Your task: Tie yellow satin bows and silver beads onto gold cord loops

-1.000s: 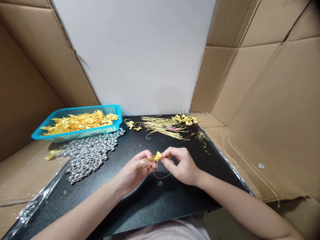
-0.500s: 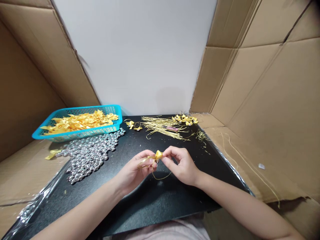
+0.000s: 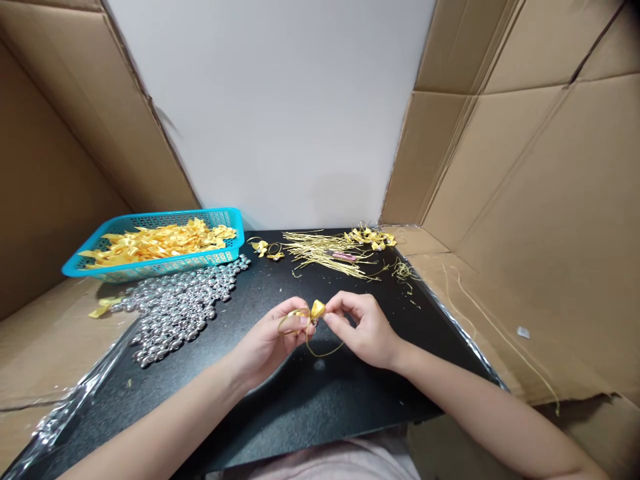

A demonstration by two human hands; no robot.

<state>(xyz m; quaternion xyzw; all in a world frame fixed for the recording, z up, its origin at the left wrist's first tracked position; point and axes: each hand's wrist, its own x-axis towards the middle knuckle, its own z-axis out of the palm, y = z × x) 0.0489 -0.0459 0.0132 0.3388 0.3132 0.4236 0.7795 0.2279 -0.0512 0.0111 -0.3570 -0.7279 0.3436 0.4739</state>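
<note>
My left hand [image 3: 267, 341] and my right hand [image 3: 364, 331] meet above the middle of the black table [image 3: 310, 400]. Between their pinched fingertips sits a small yellow ribbon bow [image 3: 317, 309]. A thin gold cord [image 3: 320, 348] loops from the bow over my left fingers and hangs down below both hands. Something small and silvery shows just under the bow, too small to name.
A turquoise basket [image 3: 150, 267] of yellow ribbon bows stands at the back left. A heap of silver beads [image 3: 175, 310] lies in front of it. Gold cords [image 3: 325, 252] and finished bows [image 3: 373, 237] lie at the back. Cardboard walls [image 3: 525, 200] enclose both sides.
Both hands have lifted slightly and the cord loop over my left fingers has shifted a little. Everything else stays where it was.
</note>
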